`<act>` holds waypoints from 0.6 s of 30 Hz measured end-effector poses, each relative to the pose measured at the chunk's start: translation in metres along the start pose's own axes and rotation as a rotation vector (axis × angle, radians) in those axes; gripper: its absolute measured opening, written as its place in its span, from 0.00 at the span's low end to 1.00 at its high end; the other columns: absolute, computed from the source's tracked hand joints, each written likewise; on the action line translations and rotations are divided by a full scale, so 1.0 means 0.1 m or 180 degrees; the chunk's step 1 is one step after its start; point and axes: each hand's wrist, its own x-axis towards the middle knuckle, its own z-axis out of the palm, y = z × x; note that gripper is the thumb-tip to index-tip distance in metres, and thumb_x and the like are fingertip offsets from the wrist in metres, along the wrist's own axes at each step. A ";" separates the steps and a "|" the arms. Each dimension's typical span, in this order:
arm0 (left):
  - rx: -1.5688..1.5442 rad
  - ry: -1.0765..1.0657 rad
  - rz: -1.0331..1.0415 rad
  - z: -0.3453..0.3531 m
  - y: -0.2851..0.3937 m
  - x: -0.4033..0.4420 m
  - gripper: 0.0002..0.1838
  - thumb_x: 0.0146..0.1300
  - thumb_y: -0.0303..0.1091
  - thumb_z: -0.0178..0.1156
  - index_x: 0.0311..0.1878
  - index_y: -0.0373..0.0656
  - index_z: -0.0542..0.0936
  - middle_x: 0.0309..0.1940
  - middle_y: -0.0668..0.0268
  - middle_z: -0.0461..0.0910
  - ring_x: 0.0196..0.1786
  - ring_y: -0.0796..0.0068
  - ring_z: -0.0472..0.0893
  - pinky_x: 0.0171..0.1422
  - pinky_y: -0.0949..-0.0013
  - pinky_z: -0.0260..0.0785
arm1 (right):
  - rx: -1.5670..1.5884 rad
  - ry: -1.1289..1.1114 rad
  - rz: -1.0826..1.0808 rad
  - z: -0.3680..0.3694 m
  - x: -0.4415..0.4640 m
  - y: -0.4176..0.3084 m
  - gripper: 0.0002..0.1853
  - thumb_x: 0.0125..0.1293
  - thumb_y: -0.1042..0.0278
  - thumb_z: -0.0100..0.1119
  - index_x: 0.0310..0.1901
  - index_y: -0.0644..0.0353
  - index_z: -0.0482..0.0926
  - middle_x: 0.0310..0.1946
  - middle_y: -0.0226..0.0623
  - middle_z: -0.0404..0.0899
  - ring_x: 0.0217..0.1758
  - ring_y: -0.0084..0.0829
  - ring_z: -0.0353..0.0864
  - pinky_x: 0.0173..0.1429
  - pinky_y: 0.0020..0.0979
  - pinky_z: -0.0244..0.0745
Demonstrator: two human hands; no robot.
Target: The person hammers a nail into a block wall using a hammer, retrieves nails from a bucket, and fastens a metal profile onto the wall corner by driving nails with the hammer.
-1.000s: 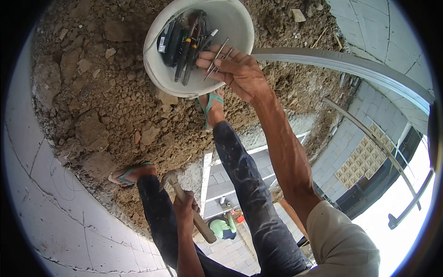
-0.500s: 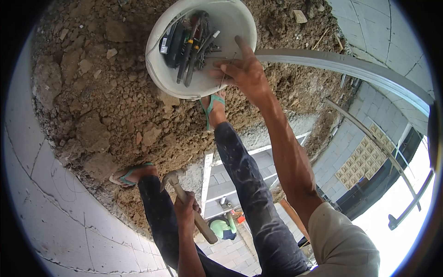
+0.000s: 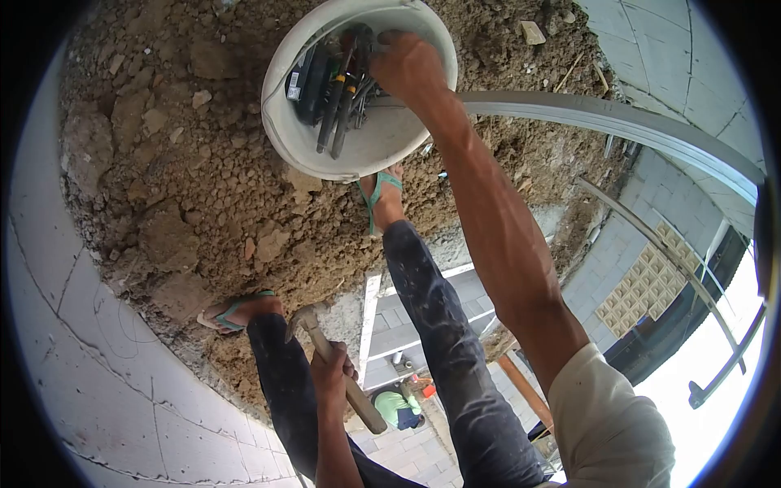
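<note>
My left hand (image 3: 332,370) is closed round the wooden handle of a hammer (image 3: 324,343), whose head points up and left beside my knee. My right hand (image 3: 407,65) is inside the white bucket (image 3: 370,165), near its upper right wall. Its fingers are curled beside the tools, and whatever they hold is hidden. In the bucket lie two dark-handled tools with yellow bands (image 3: 342,114), a black object with a white label (image 3: 303,85) and several small metal pieces (image 3: 363,106).
Loose, lumpy soil (image 3: 195,187) surrounds my sandalled feet. Pale block walls (image 3: 106,350) stand on the left and right. A long metal profile (image 3: 602,112) runs right from beside the bucket. Far below, a person in a green shirt (image 3: 394,407) is near a red object (image 3: 429,391).
My right hand has moved up and deeper into the bucket, its fingers now curled; the thin nails it held are out of sight. My left hand keeps the hammer.
</note>
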 end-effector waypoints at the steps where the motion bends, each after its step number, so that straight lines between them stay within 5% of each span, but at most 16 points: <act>1: 0.0013 -0.0007 -0.0014 -0.01 0.00 0.01 0.07 0.72 0.33 0.64 0.42 0.43 0.75 0.24 0.71 0.72 0.21 0.80 0.71 0.27 0.69 0.69 | -0.0512 -0.0211 0.0177 0.07 0.15 -0.05 0.23 0.73 0.52 0.59 0.56 0.64 0.87 0.46 0.59 0.89 0.52 0.53 0.91 0.57 0.48 0.85; 3: -0.0001 -0.0016 0.0026 0.00 0.00 0.01 0.08 0.72 0.33 0.64 0.41 0.43 0.75 0.24 0.71 0.72 0.21 0.80 0.71 0.27 0.69 0.69 | -0.1021 -0.0425 0.0347 0.16 0.24 -0.13 0.22 0.72 0.54 0.58 0.53 0.63 0.88 0.46 0.61 0.88 0.54 0.54 0.90 0.59 0.50 0.85; 5: -0.0024 -0.0028 0.0048 0.00 -0.01 0.00 0.08 0.72 0.34 0.64 0.41 0.43 0.75 0.24 0.71 0.72 0.21 0.80 0.71 0.27 0.69 0.69 | -0.0748 -0.0457 0.0947 0.16 0.23 -0.22 0.24 0.72 0.51 0.64 0.57 0.64 0.86 0.60 0.53 0.86 0.67 0.49 0.86 0.68 0.44 0.82; 12: -0.0073 -0.0015 -0.0002 -0.05 -0.09 0.06 0.09 0.72 0.35 0.66 0.41 0.43 0.75 0.23 0.71 0.72 0.21 0.80 0.71 0.27 0.69 0.68 | -0.0731 -0.0444 0.0135 0.15 0.06 0.12 0.23 0.74 0.52 0.64 0.54 0.67 0.86 0.56 0.52 0.88 0.57 0.47 0.90 0.60 0.41 0.85; 14: -0.0103 -0.0001 -0.0014 -0.04 -0.09 0.07 0.09 0.72 0.35 0.66 0.41 0.43 0.75 0.24 0.71 0.72 0.21 0.80 0.71 0.27 0.69 0.68 | 0.1388 0.0193 0.0669 -0.12 -0.26 -0.02 0.14 0.76 0.59 0.64 0.39 0.61 0.89 0.33 0.36 0.89 0.33 0.33 0.87 0.37 0.34 0.80; 18: -0.0119 0.0010 -0.0025 -0.03 -0.06 0.06 0.09 0.72 0.34 0.66 0.41 0.43 0.76 0.23 0.71 0.72 0.20 0.80 0.71 0.26 0.69 0.68 | 0.3338 -0.0268 0.1129 -0.28 -0.45 0.12 0.10 0.78 0.64 0.63 0.40 0.60 0.83 0.34 0.29 0.83 0.33 0.24 0.80 0.36 0.29 0.72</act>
